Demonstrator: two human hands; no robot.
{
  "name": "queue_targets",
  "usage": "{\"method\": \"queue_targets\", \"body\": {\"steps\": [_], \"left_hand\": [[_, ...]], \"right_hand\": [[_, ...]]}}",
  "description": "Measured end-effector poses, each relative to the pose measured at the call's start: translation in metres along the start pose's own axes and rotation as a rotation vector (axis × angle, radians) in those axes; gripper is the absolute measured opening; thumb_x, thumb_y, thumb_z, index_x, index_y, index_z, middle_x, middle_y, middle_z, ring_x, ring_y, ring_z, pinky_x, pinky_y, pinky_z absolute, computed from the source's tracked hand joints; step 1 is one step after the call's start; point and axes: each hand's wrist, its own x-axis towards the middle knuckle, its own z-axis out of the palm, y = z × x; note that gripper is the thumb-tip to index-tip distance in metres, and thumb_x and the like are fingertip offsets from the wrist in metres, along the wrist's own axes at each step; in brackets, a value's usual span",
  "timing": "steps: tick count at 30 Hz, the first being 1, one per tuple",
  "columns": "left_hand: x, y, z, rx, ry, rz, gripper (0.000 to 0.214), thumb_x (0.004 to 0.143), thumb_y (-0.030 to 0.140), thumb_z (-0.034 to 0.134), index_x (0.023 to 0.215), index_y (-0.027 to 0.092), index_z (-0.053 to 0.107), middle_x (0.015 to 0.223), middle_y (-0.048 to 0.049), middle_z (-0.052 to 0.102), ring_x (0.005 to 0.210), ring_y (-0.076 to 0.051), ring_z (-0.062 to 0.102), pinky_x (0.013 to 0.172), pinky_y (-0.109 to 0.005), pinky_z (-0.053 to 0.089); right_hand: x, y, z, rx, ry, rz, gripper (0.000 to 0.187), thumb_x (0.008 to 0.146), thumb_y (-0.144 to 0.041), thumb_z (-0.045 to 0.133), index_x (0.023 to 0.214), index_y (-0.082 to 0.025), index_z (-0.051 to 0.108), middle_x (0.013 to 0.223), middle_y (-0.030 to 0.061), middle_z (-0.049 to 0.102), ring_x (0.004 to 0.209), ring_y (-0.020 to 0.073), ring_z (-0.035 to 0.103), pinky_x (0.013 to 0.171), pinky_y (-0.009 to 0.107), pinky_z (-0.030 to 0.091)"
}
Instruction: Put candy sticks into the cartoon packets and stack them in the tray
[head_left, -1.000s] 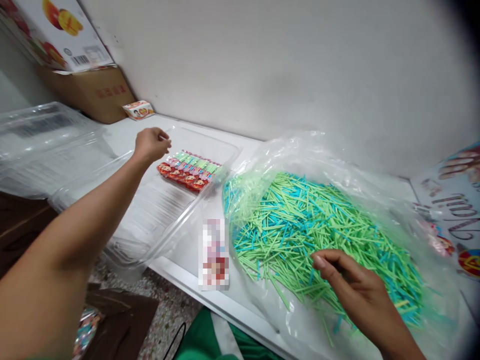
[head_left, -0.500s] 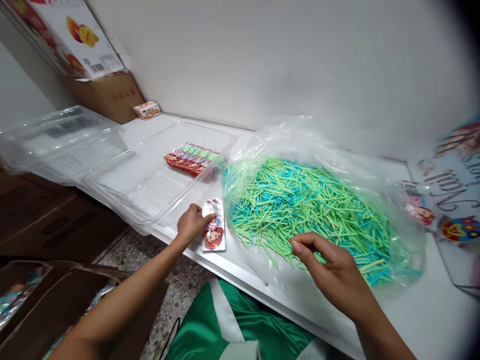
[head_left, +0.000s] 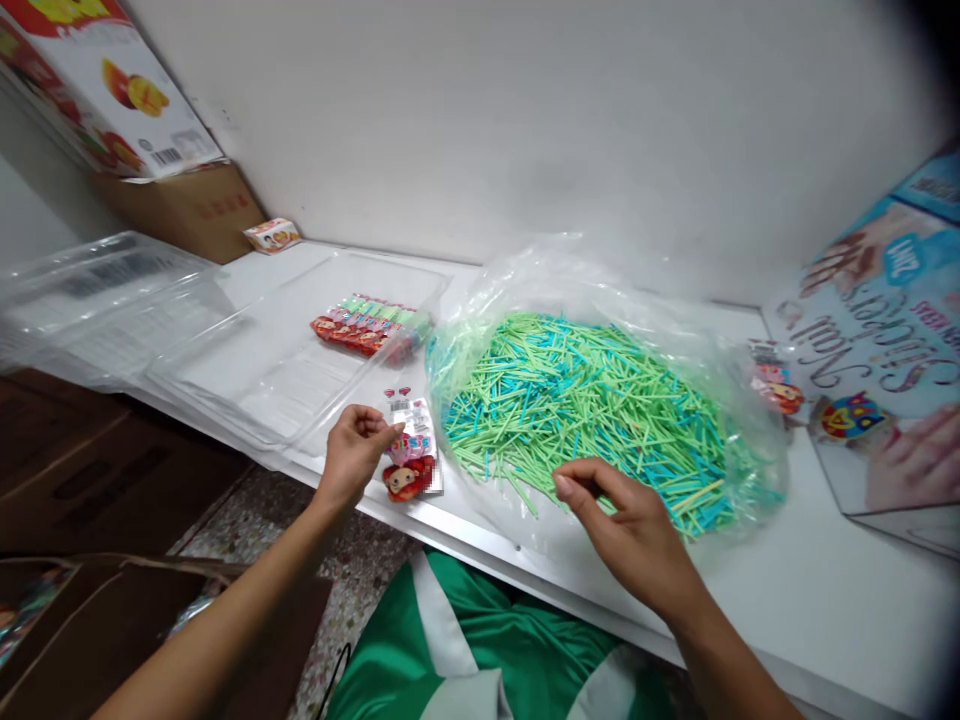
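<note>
My left hand (head_left: 352,452) pinches a small printed packet (head_left: 409,455) with a cartoon figure, lifting its edge near the front of the white table (head_left: 810,590). My right hand (head_left: 630,525) hovers over the near edge of a clear plastic bag (head_left: 600,410) heaped with green and blue sticks; its thumb and forefinger are pinched together, and whether they hold a stick I cannot make out. A row of the same red and green packets (head_left: 367,325) lies in a clear plastic tray (head_left: 255,370) to the left.
More clear trays (head_left: 90,300) sit stacked at the far left. Cardboard boxes (head_left: 180,205) stand in the back left corner with a small packet (head_left: 271,235) beside them. A printed box (head_left: 877,370) stands at the right. Brown cartons (head_left: 60,600) sit on the floor below.
My left hand drew back from the row of packets in the tray to the front of the table and took hold of the single packet. My right hand stayed at the sticks.
</note>
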Motion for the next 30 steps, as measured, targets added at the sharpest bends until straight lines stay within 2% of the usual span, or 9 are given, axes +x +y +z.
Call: {"method": "queue_targets", "body": {"steps": [2, 4, 6, 9, 13, 17, 22, 26, 30], "left_hand": [[-0.029, 0.022, 0.013, -0.282, -0.160, -0.042, 0.045, 0.059, 0.027, 0.078, 0.095, 0.021, 0.051, 0.068, 0.0065, 0.053, 0.060, -0.009, 0.053, 0.060, -0.022, 0.045], [-0.055, 0.041, 0.030, -0.408, -0.345, -0.136, 0.040, 0.058, 0.023, 0.080, 0.090, 0.020, 0.055, 0.065, 0.0066, 0.054, 0.058, -0.008, 0.052, 0.059, -0.021, 0.044], [-0.072, 0.051, 0.047, -0.439, -0.527, -0.218, 0.029, 0.059, 0.024, 0.080, 0.080, 0.016, 0.060, 0.063, 0.0044, 0.057, 0.058, -0.008, 0.053, 0.058, -0.020, 0.043], [-0.078, 0.052, 0.071, -0.429, -0.669, -0.285, 0.023, 0.065, 0.029, 0.076, 0.081, 0.014, 0.068, 0.072, -0.0008, 0.065, 0.067, -0.011, 0.057, 0.063, -0.021, 0.043], [-0.071, 0.042, 0.097, -0.438, -0.706, -0.374, 0.025, 0.066, 0.035, 0.075, 0.074, 0.011, 0.071, 0.070, -0.0045, 0.067, 0.062, -0.011, 0.057, 0.059, -0.022, 0.042], [-0.069, 0.037, 0.111, -0.470, -0.654, -0.418, 0.025, 0.060, 0.032, 0.080, 0.063, 0.010, 0.068, 0.058, -0.0024, 0.064, 0.052, -0.009, 0.053, 0.053, -0.020, 0.039], [-0.067, 0.040, 0.113, -0.537, -0.617, -0.458, 0.024, 0.059, 0.030, 0.080, 0.067, 0.011, 0.067, 0.062, -0.0024, 0.065, 0.055, -0.010, 0.058, 0.057, -0.020, 0.044], [-0.064, 0.039, 0.115, -0.610, -0.631, -0.543, 0.026, 0.063, 0.029, 0.078, 0.078, 0.010, 0.068, 0.074, -0.0052, 0.069, 0.064, -0.013, 0.064, 0.066, -0.024, 0.049], [-0.062, 0.036, 0.116, -0.627, -0.658, -0.557, 0.024, 0.065, 0.027, 0.077, 0.079, 0.009, 0.068, 0.073, -0.0053, 0.068, 0.062, -0.011, 0.063, 0.064, -0.022, 0.049]], "right_hand": [[0.001, -0.002, 0.020, 0.127, -0.028, 0.069, 0.029, 0.083, -0.037, 0.059, 0.107, -0.021, 0.058, 0.091, 0.0045, 0.066, 0.079, 0.0154, 0.060, 0.071, 0.027, 0.049], [0.001, -0.001, 0.040, 0.258, -0.145, 0.099, 0.040, 0.080, -0.037, 0.063, 0.115, -0.020, 0.053, 0.101, 0.0052, 0.065, 0.081, 0.0146, 0.060, 0.071, 0.027, 0.050], [-0.001, 0.002, 0.054, 0.351, -0.234, 0.100, 0.022, 0.087, -0.035, 0.053, 0.101, -0.018, 0.059, 0.089, 0.0026, 0.065, 0.078, 0.0130, 0.059, 0.070, 0.026, 0.048], [-0.005, 0.012, 0.059, 0.386, -0.233, 0.119, 0.020, 0.090, -0.033, 0.047, 0.087, -0.017, 0.058, 0.077, -0.0006, 0.061, 0.069, 0.0109, 0.055, 0.064, 0.023, 0.045], [-0.013, 0.024, 0.045, 0.307, -0.241, 0.146, 0.024, 0.089, -0.038, 0.048, 0.081, -0.017, 0.056, 0.070, -0.0028, 0.056, 0.063, 0.0098, 0.051, 0.058, 0.021, 0.040], [-0.009, 0.038, 0.016, 0.117, -0.245, 0.092, 0.031, 0.092, -0.042, 0.041, 0.081, -0.018, 0.056, 0.068, -0.0026, 0.057, 0.063, 0.0106, 0.052, 0.059, 0.021, 0.039], [0.017, 0.064, -0.023, -0.682, -0.073, 0.172, 0.030, 0.093, -0.035, 0.036, 0.094, -0.019, 0.061, 0.086, 0.0039, 0.065, 0.080, 0.0158, 0.060, 0.069, 0.025, 0.041], [0.042, 0.072, -0.017, -0.890, -0.032, 0.234, 0.030, 0.087, -0.033, 0.045, 0.102, -0.013, 0.060, 0.099, 0.0154, 0.063, 0.089, 0.0261, 0.061, 0.071, 0.033, 0.042], [0.059, 0.072, 0.000, -0.992, -0.085, 0.227, 0.024, 0.084, -0.021, 0.045, 0.098, -0.009, 0.061, 0.095, 0.0186, 0.064, 0.086, 0.0275, 0.063, 0.068, 0.033, 0.041]]}}
